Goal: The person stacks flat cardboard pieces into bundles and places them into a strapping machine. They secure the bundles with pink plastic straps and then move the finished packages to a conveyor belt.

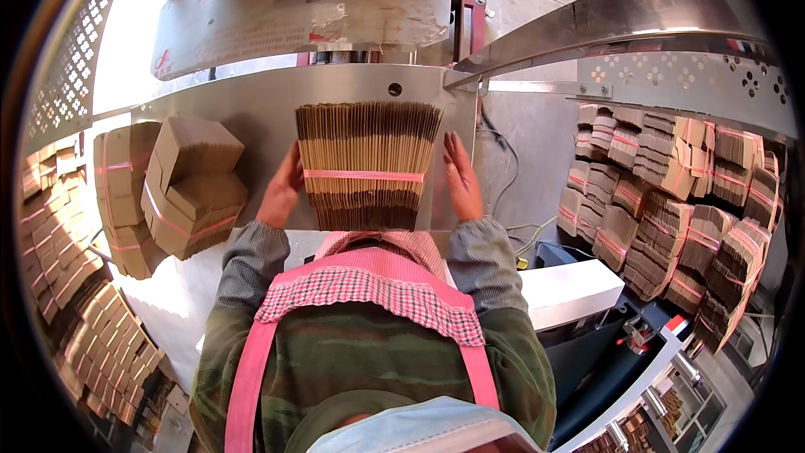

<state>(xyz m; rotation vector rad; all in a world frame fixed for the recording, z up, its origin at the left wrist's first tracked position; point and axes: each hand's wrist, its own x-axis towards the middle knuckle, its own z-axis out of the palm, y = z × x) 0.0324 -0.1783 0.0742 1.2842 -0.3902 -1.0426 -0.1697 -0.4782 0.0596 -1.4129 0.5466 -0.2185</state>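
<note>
A bundle of folded brown cardboard pieces (pixel 362 147) stands in front of me on a metal work table (pixel 210 88). A pink band runs across it, and its many thin edges face up, fanning wider at the far end. My left hand (pixel 283 189) is at the bundle's left side, fingers stretched along it; whether they touch it I cannot tell. On the other side, my right hand (pixel 461 178) is held upright with its fingers extended and a gap between it and the cardboard. Neither hand grips anything.
Banded cardboard bundles (pixel 194 189) lie on the table's left end. More stacks rise at the right (pixel 671 201) and far left (pixel 71 243). A curved metal rail (pixel 620 21) crosses the upper right. A white box-shaped part (pixel 570 292) sits by my right elbow.
</note>
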